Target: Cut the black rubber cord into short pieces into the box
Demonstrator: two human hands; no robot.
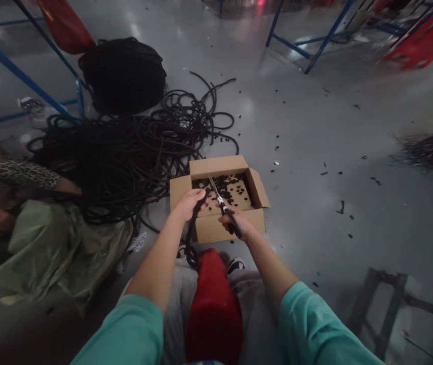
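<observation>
Black-handled metal scissors (222,204) are gripped by the right hand (243,222), a black cord (190,234) by the left hand (188,204), over an open brown cardboard box (212,230); the left side is crowded by tangled black cords (125,157) and crumpled green sheeting (60,246).

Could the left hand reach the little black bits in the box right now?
Probably yes: the left hand is right at the box, which is open on top, and many black bits lie uncovered. But it's holding a black cord, and the scissors are close by.
</observation>
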